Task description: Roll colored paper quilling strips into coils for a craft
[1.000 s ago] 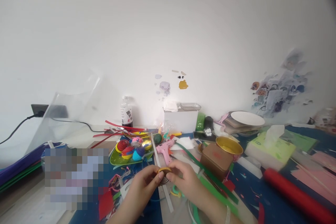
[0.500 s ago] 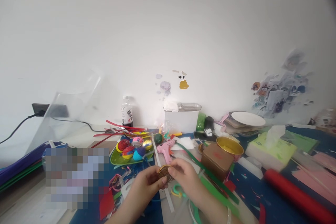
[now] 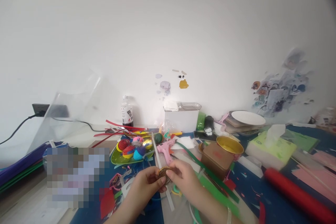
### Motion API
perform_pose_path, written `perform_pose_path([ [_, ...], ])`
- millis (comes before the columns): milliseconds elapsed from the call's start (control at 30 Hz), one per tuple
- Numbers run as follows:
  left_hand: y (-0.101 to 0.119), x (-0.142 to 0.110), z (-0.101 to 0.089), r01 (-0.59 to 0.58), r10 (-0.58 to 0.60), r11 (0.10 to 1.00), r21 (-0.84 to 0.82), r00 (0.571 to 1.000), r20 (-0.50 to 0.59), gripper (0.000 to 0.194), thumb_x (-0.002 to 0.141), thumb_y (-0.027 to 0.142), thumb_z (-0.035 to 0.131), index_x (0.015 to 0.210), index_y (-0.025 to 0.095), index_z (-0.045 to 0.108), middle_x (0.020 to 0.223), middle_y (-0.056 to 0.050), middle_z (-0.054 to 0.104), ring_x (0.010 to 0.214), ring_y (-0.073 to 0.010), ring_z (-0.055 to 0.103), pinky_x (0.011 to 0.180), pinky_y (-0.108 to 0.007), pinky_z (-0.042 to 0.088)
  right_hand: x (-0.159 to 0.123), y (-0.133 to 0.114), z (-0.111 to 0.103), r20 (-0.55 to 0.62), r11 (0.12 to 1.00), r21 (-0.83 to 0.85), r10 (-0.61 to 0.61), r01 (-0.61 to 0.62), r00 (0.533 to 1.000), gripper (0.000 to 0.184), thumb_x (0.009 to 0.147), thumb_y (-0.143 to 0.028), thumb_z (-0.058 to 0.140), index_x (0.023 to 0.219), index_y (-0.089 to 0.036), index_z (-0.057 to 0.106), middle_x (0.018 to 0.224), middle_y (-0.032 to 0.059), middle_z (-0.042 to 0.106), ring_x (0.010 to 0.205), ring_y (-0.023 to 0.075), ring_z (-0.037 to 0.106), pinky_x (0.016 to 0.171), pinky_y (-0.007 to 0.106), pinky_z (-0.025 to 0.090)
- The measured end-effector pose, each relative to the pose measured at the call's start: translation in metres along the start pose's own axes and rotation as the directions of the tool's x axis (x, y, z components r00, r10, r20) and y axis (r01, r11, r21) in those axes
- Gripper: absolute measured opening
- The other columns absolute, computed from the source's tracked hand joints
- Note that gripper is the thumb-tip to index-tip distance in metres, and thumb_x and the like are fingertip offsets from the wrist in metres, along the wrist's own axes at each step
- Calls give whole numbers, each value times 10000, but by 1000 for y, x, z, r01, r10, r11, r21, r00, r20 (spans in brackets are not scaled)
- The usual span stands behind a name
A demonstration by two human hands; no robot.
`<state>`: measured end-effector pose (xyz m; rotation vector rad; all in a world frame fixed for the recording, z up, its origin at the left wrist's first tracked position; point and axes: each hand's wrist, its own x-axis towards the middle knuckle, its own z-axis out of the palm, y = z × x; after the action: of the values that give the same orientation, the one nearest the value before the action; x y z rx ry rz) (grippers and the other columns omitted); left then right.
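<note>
Both hands of the person worked close together, above the near half of the desk (image 3: 154, 215). Left hand (image 3: 144, 184) pinched a small round golden-brown disc (image 3: 163, 172) between its thumb and fingers, on the left side, and the right hand (image 3: 183, 176) pinched the right side in similar manner. So the disc was between the two hands, lifted over the desk; some of its surface was hidden from me by the fingers.

Just beyond the disc, toward the back edge, lay a pink glue gun (image 3: 165, 149). Left of the gun I saw a green tray (image 3: 117, 160), which carried several colourful ball-like pieces (image 3: 128, 152). To the right stood a brown box (image 3: 216, 158), with a golden bowl (image 3: 230, 145) just beside it. Nearer to the right edge were a tissue box (image 3: 273, 152) and, closer to the front right corner, a red roll (image 3: 298, 193). Along the back edge, near the wall, stood a bottle (image 3: 127, 112) and a white box (image 3: 181, 120).
</note>
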<state>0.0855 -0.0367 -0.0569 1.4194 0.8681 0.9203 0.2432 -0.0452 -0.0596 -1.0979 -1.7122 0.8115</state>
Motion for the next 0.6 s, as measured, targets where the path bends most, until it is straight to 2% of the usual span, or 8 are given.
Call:
perform_pose_path([
  [200,0,-1,-1,4,-1,994,107,999,-33,306,652,427,645,663,148,519,587,40,549,583,-146,579,596,-278,466,-1,0,0,8,963,-246,-110,108,994,47,780,-199,524,780,-163,555,732,9,544,679,146,509,611,240,383],
  [300,4,-4,1,-14,32,977,215,996,-79,263,680,401,606,652,159,506,574,39,541,577,-146,567,566,-254,446,-2,-2,0,21,908,-377,-187,181,982,74,782,-144,522,840,-173,560,799,19,562,728,154,518,648,248,388],
  [600,1,-5,4,-28,76,925,379,991,-112,195,713,333,544,601,184,487,554,51,498,577,-148,572,537,-219,434,-5,-5,5,29,864,-478,-168,161,985,112,762,-62,520,760,-174,532,763,9,556,708,151,525,617,236,393],
])
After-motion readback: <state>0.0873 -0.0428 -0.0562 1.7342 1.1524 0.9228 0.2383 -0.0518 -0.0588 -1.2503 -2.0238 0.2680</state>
